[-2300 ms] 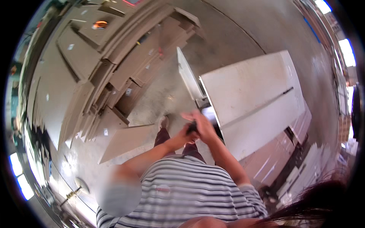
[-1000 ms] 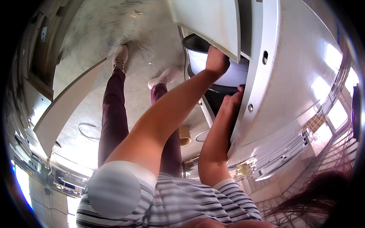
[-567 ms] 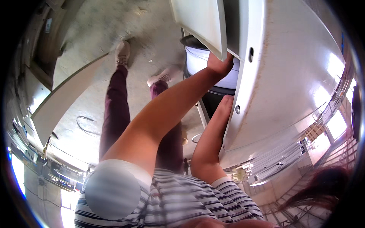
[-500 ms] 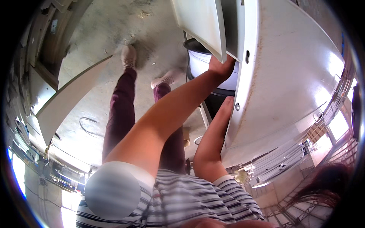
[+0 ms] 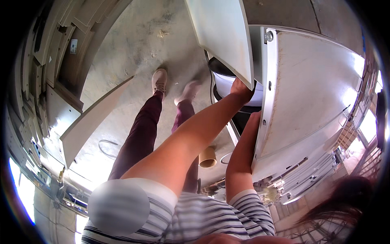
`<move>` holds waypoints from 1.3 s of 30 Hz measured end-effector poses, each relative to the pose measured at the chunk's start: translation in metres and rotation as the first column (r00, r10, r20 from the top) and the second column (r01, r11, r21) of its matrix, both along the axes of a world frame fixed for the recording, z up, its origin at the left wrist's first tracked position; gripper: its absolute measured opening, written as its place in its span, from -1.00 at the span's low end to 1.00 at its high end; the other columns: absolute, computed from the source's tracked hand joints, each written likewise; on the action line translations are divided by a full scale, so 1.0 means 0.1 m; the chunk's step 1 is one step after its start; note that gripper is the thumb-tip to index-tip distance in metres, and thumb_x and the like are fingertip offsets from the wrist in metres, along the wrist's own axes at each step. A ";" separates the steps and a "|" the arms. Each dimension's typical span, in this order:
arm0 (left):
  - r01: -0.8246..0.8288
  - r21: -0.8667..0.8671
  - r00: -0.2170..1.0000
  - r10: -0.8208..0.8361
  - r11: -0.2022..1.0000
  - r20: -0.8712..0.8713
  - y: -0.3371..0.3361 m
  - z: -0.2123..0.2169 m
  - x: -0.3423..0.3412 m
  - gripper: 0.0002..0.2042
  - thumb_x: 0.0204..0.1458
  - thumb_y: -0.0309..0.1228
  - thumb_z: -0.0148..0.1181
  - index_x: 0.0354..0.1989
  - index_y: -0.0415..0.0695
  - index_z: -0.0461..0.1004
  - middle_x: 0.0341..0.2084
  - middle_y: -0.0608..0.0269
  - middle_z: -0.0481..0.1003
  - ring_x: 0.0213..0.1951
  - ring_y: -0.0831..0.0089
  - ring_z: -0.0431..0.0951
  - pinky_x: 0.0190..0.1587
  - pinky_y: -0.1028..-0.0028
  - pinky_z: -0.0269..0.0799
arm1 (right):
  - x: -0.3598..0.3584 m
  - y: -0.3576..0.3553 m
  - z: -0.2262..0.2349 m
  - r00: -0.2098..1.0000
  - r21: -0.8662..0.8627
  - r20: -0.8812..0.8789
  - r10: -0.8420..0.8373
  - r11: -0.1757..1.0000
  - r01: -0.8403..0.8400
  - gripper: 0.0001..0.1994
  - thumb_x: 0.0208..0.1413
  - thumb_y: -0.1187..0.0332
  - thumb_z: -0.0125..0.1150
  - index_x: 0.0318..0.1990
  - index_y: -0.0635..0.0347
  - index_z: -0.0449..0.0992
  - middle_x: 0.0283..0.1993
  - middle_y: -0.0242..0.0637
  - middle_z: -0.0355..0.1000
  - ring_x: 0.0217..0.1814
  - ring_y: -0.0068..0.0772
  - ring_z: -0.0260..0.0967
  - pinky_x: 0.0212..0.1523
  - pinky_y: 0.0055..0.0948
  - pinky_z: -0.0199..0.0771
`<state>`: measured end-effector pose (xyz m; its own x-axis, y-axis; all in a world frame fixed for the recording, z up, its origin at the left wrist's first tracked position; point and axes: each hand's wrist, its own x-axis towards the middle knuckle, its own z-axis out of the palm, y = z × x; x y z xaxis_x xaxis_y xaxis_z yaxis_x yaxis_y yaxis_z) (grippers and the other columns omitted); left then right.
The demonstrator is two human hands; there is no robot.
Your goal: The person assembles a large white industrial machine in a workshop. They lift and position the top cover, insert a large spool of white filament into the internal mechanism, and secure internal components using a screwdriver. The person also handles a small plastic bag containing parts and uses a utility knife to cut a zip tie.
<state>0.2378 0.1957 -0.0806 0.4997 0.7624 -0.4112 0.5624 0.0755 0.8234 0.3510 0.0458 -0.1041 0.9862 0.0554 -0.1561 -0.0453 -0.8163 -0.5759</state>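
Concrete floor; hands [image 5: 240, 90] grip white panel [image 5: 308, 93], long axis upright.

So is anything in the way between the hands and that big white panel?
No, nothing visible. The left hand already rests at the lower edge of the white panel, by the white bucket. The right hand reaches behind the big board, mostly hidden.

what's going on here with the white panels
A person in a striped shirt stands on a dusty concrete floor, reaching both bare arms forward. The left hand rests at the lower edge of a flat white board, above a white tub with a dark rim. The right hand goes in behind the edge of a large white cabinet panel, its fingers hidden. A small cardboard tube lies on the floor.
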 end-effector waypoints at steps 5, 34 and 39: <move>0.055 -0.008 0.998 -0.054 0.998 0.030 -0.08 0.03 -0.08 -0.69 0.12 -0.24 -0.12 -0.22 -0.21 0.48 -0.19 -0.19 0.48 -0.11 -0.12 0.47 -0.01 0.14 0.41 | -0.03 -0.06 0.03 0.999 0.034 -0.010 -0.052 0.998 0.052 -0.56 0.16 0.33 0.03 0.15 0.39 0.33 0.26 -0.05 0.25 0.29 -0.16 0.16 0.24 -0.26 0.21; 0.129 0.144 0.992 -0.129 0.981 -0.014 -0.18 0.91 -1.20 -0.76 -0.08 -0.56 0.12 -0.19 -0.23 0.34 -0.23 0.00 0.32 -0.12 0.00 0.30 -0.07 0.15 0.25 | -1.27 -0.45 0.86 0.948 0.554 -0.218 -0.231 0.771 0.316 -0.60 0.12 0.44 0.10 0.10 0.45 0.36 0.24 -0.05 0.27 0.24 -0.25 0.21 0.17 -0.29 0.31; 0.185 0.163 0.979 -0.196 0.969 0.052 -0.05 0.99 -1.55 -0.79 -0.10 -0.52 0.20 -0.26 -0.23 0.41 -0.30 0.06 0.37 -0.18 0.04 0.38 -0.12 0.16 0.35 | -1.40 -0.49 0.99 0.998 0.350 0.027 -0.063 0.936 0.050 -0.56 0.16 0.26 0.11 0.06 0.49 0.37 0.11 -0.02 0.37 0.06 -0.12 0.33 0.14 -0.26 0.28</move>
<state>0.0829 0.1911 0.0187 0.6642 0.7028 -0.2548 0.4968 -0.1604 0.8529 0.2105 -0.0028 -0.0055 0.9940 0.0441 -0.1005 -0.0586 -0.5607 -0.8259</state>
